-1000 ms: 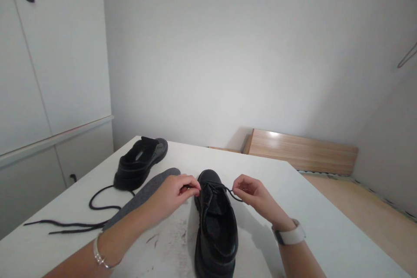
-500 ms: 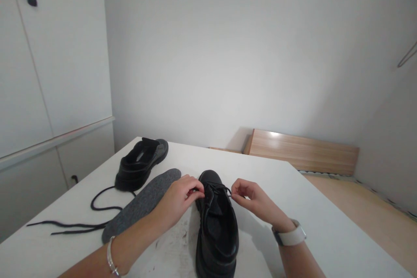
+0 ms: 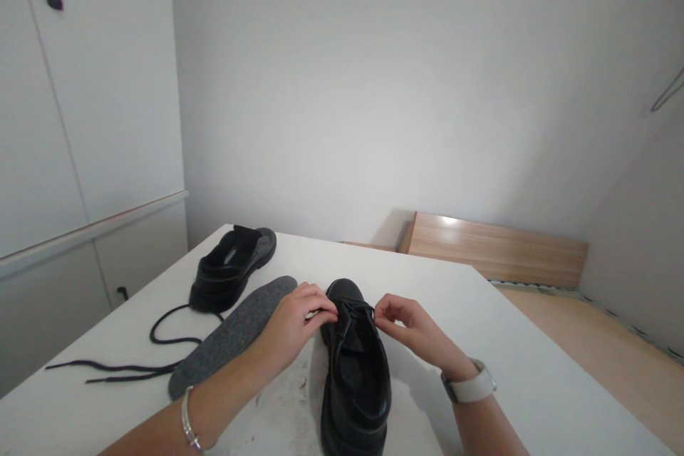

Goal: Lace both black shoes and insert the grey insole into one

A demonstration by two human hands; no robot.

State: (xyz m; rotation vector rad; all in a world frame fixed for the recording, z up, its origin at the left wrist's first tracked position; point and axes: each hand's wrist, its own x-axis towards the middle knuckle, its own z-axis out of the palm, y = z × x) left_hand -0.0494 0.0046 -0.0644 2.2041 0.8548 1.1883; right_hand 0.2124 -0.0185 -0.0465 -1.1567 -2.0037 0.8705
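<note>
A black shoe (image 3: 355,377) stands on the white table (image 3: 513,370), its toe pointing away from me. My left hand (image 3: 299,320) pinches one end of its black lace (image 3: 357,308) at the shoe's left side. At the right side, my right hand (image 3: 406,324) pinches the other end, close to the eyelets. Both hands sit near the front of the shoe's opening. I wear a bracelet on the left wrist and a white watch on the right.
A grey insole (image 3: 232,342) lies left of the shoe. A second black shoe (image 3: 231,267) sits at the far left, with a loose black lace (image 3: 133,360) trailing toward the table's left edge. White cabinets stand left; a wooden board (image 3: 496,249) lies beyond the table.
Both hands have drawn in toward the shoe, and the lace span on the right has shortened. The shoe has not moved.
</note>
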